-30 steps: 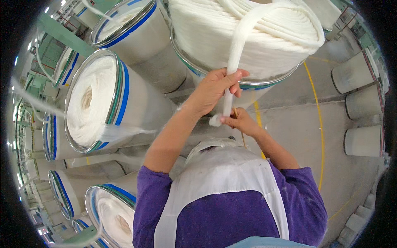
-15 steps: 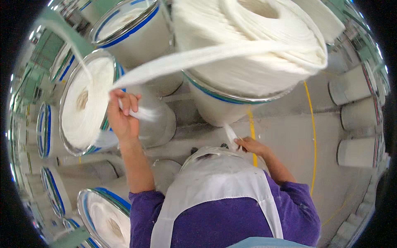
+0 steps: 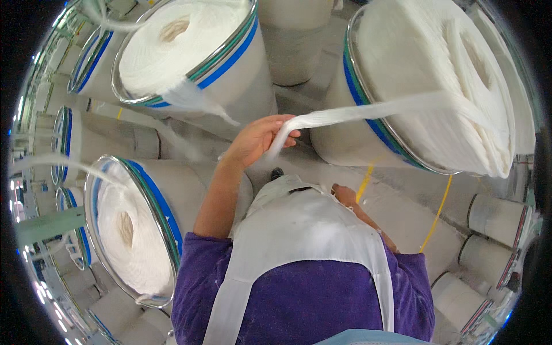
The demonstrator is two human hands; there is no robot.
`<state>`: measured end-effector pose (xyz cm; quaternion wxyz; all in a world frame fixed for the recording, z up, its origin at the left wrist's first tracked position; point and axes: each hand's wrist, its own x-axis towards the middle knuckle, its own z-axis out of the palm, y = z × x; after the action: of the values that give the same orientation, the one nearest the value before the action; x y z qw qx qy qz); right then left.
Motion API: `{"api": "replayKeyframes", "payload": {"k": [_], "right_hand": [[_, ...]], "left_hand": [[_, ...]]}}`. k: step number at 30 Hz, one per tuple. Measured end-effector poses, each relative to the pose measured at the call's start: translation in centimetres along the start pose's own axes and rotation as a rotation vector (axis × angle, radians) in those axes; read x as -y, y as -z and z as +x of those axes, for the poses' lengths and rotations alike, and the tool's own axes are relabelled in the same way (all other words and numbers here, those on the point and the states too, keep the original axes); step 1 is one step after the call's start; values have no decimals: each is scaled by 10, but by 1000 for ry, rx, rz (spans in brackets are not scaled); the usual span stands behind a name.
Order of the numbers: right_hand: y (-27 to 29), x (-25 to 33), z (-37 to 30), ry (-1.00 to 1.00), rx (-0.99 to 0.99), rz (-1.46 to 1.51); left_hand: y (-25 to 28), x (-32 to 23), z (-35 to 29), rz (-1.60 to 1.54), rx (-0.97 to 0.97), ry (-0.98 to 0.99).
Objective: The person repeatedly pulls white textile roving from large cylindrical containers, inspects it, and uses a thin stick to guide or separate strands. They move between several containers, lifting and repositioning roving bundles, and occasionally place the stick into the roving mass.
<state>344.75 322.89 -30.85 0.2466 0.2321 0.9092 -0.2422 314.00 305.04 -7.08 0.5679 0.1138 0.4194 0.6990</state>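
My left hand (image 3: 259,139) is closed around a soft white band of fibre sliver (image 3: 351,115) in front of my apron. The band's short end hangs below my fingers, and its other side stretches right to a thick coiled pile of white sliver (image 3: 425,63). That pile bulges above the rim of a large can (image 3: 339,126) with blue and green bands. Close against the right side of my white apron (image 3: 305,224) is my right hand (image 3: 345,196). Its fingers are largely hidden, so what they hold does not show.
A can of coiled sliver (image 3: 241,75) stands at the front left, a torn white strip (image 3: 195,100) draped over its side. Another full can (image 3: 167,230) is beside my left arm. Yellow lines (image 3: 437,213) mark the grey floor, with several pale cans (image 3: 497,218) at far right.
My view has turned left, and the cans have shifted right in it. My left hand has come inward and lower with the sliver. The white strip in my right hand no longer shows.
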Motion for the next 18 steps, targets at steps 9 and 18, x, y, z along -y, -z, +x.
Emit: {"api": "replayKeyframes", "payload": {"k": [9,18], "right_hand": [[22,-8,25,264,230,537],[-14,18,33,292,23,42]], "left_hand": [[8,19,-27,196,-86,-21],[47,42,-34,181,-256,-37]]}}
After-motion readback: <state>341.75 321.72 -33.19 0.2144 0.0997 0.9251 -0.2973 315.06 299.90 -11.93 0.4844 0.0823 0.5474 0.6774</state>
